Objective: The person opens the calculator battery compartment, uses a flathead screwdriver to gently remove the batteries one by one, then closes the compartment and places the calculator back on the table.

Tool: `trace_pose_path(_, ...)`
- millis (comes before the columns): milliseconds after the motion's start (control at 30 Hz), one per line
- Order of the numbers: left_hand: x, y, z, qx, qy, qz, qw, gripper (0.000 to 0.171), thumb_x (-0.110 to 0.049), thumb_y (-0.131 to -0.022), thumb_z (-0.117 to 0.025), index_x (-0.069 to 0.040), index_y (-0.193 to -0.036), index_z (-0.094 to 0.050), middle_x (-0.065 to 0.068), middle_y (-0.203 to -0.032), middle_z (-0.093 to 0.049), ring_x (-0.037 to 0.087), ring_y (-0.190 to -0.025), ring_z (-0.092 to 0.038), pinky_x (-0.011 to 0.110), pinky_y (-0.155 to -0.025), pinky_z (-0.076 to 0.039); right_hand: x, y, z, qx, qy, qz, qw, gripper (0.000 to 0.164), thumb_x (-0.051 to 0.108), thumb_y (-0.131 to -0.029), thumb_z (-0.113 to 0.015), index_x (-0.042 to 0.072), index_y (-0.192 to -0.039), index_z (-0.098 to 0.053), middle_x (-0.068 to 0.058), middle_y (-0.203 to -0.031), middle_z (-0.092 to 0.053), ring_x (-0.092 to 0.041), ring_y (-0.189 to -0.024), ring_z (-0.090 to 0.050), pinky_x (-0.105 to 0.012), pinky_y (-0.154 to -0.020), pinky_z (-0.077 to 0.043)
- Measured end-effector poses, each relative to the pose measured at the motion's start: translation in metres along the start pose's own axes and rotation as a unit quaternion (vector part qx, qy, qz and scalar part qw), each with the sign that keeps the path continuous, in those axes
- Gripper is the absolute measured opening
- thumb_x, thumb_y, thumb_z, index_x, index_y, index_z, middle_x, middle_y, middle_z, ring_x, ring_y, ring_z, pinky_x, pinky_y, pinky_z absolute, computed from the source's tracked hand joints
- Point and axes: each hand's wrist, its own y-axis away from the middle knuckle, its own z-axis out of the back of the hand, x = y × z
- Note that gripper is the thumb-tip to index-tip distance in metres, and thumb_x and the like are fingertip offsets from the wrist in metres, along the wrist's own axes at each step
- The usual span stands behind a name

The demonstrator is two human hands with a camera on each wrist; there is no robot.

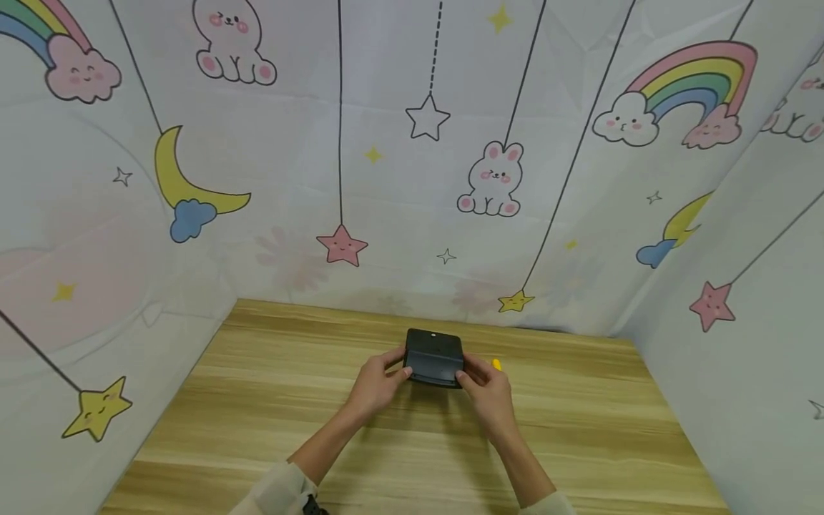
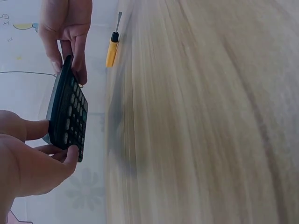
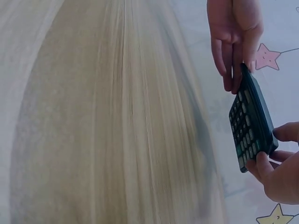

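Note:
A black calculator (image 1: 434,357) is held up between both hands, its back turned to the head view. Its rows of keys (image 2: 74,112) face down toward the table in the left wrist view. My left hand (image 1: 375,386) pinches one short end, thumb on the back and fingers under the key side. At the other end, my right hand (image 1: 491,395) grips it the same way. Light keys (image 3: 244,128) also show in the right wrist view. The display is hidden.
A screwdriver with a yellow handle (image 2: 112,52) lies on the wood-grain table (image 1: 290,372), just beyond my right hand. Hanging cloth (image 1: 399,179) printed with stars, rabbits and rainbows encloses the table at the back and both sides.

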Motion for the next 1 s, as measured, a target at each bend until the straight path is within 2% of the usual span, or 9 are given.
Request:
trace_pose_path(133, -0.0016, -0.0003, -0.0014, -0.003, 0.0, 0.004, 1.0, 0.053, -0.006, -0.107, -0.064, 0.006, -0.155, -0.047, 0.025, -0.161, -0.044, 0.044, -0.141, -0.052, 0.045, -0.106, -0.053, -0.0005, 0.0001, -0.0006, -0.007, 0.018, 0.005, 1.0, 0.045, 0.002, -0.102, -0.071, -0.003, -0.145, -0.062, -0.024, -0.143, -0.063, -0.039, -0.133, -0.062, -0.03, -0.099, -0.056)
trace_pose_path(300, -0.0043, -0.0002, -0.0017, -0.015, -0.022, 0.015, 0.9996, 0.053, -0.003, -0.104, -0.067, 0.005, -0.153, -0.051, 0.026, -0.153, -0.054, 0.043, -0.129, -0.063, 0.041, -0.097, -0.059, -0.0004, -0.0003, 0.0002, -0.009, 0.043, 0.003, 0.999, 0.042, 0.007, -0.102, -0.071, -0.002, -0.143, -0.065, -0.022, -0.141, -0.065, -0.037, -0.131, -0.063, -0.032, -0.099, -0.056)
trace_pose_path(467, -0.0053, -0.001, -0.0015, -0.027, -0.052, 0.02, 0.998, 0.053, -0.001, -0.099, -0.073, 0.004, -0.149, -0.057, 0.024, -0.142, -0.063, 0.038, -0.119, -0.07, 0.037, -0.089, -0.062, -0.0003, 0.0007, 0.0001, -0.008, 0.043, -0.004, 0.999, 0.038, 0.007, -0.102, -0.072, -0.001, -0.139, -0.068, -0.02, -0.14, -0.066, -0.035, -0.132, -0.063, -0.033, -0.1, -0.057)
trace_pose_path(633, -0.0052, 0.0009, -0.0016, -0.037, -0.085, 0.014, 0.9956, 0.052, 0.0, -0.094, -0.079, 0.004, -0.143, -0.063, 0.021, -0.13, -0.069, 0.031, -0.11, -0.071, 0.034, -0.078, -0.061, -0.0019, 0.0023, 0.0004, -0.008, 0.058, -0.007, 0.998, 0.035, 0.007, -0.102, -0.072, 0.0, -0.136, -0.07, -0.018, -0.137, -0.068, -0.034, -0.13, -0.064, -0.037, -0.1, -0.057)
trace_pose_path(767, -0.0055, 0.0016, -0.0015, -0.041, -0.105, 0.011, 0.9935, 0.051, 0.0, -0.093, -0.081, 0.004, -0.141, -0.065, 0.019, -0.124, -0.071, 0.031, -0.109, -0.069, 0.034, -0.074, -0.059, -0.0015, 0.0019, 0.0006, -0.008, 0.066, -0.008, 0.998, 0.034, 0.01, -0.102, -0.072, 0.001, -0.135, -0.071, -0.017, -0.136, -0.069, -0.033, -0.128, -0.065, -0.039, -0.1, -0.057)
trace_pose_path(1000, -0.0026, 0.0003, -0.002, -0.037, -0.117, 0.018, 0.9922, 0.054, 0.001, -0.091, -0.082, 0.006, -0.142, -0.063, 0.02, -0.123, -0.071, 0.027, -0.101, -0.072, 0.029, -0.07, -0.06, -0.0016, 0.0007, -0.0009, -0.007, 0.082, -0.008, 0.997, 0.033, 0.009, -0.102, -0.072, 0.0, -0.134, -0.072, -0.017, -0.132, -0.071, -0.033, -0.125, -0.066, -0.041, -0.099, -0.058)
